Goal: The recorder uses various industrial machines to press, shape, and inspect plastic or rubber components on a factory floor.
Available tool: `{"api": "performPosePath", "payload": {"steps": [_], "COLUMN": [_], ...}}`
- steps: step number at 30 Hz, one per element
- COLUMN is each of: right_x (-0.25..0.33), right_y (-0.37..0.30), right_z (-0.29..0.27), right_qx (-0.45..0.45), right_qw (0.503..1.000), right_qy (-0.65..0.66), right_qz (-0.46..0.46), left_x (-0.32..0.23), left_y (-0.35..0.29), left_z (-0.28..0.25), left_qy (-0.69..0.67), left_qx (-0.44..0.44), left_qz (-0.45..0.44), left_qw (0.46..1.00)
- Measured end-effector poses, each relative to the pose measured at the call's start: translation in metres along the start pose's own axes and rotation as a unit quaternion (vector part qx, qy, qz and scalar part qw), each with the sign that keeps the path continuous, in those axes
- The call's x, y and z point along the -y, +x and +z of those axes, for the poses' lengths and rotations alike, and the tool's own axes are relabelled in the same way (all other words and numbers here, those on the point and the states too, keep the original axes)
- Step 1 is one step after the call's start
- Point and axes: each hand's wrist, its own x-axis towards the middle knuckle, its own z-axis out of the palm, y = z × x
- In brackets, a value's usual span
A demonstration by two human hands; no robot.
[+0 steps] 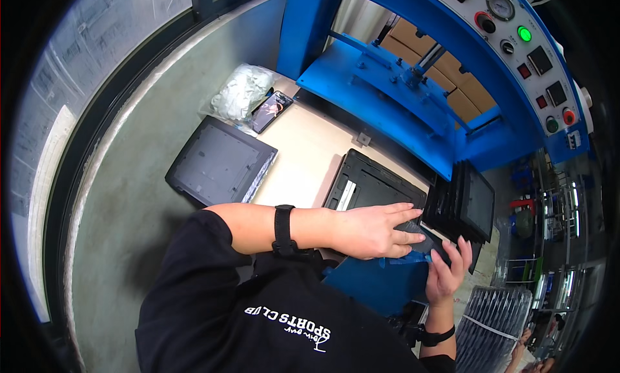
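My left hand [373,232] reaches across from the left, palm down, its fingers spread over the right end of a black plastic panel [368,184]. A piece of blue film [408,259] shows just below its fingers. My right hand [448,273] is raised at the near right corner of the panel, fingers apart and slightly bent. One fingertip meets the end of the blue film; I cannot make out whether it is pinched. A white strip [347,195] lies along the panel's left side. My left hand covers part of the panel.
A blue press [387,95] with a control panel [516,50] rises behind the table. Dark panels [476,202] are stacked right. At left lie another dark panel [223,161], a phone [272,111] and a plastic bag [242,92]. Clear plastic trays [494,318] stand lower right.
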Motion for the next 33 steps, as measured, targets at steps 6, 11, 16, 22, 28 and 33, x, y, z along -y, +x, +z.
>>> {"api": "performPosePath", "payload": {"steps": [6, 11, 16, 22, 28, 33], "right_x": [0.014, -0.020, 0.044, 0.036, -0.010, 0.005], "right_y": [-0.034, -0.056, -0.070, -0.048, 0.000, 0.012], "right_z": [-0.025, -0.041, -0.039, 0.010, 0.024, -0.004], "right_qx": [0.029, 0.070, 0.043, 0.032, -0.149, -0.171], "right_qw": [0.989, 0.989, 0.986, 0.615, 0.657, 0.697], "right_qy": [-0.104, -0.130, -0.130, 0.691, 0.626, 0.611], "right_qz": [-0.100, -0.015, 0.091, 0.379, 0.393, 0.334], "left_x": [-0.008, -0.011, -0.010, -0.039, -0.038, -0.004], "left_y": [0.015, 0.020, 0.010, 0.020, 0.053, 0.028], "left_z": [0.007, -0.009, -0.005, -0.003, -0.008, -0.029], "left_qy": [-0.154, -0.200, -0.216, 0.013, 0.039, -0.491], "left_qx": [0.022, 0.072, 0.069, -0.065, -0.107, -0.184], "left_qz": [-0.036, -0.038, -0.050, -0.152, -0.040, -0.348], "left_qw": [0.987, 0.976, 0.973, 0.986, 0.993, 0.777]}}
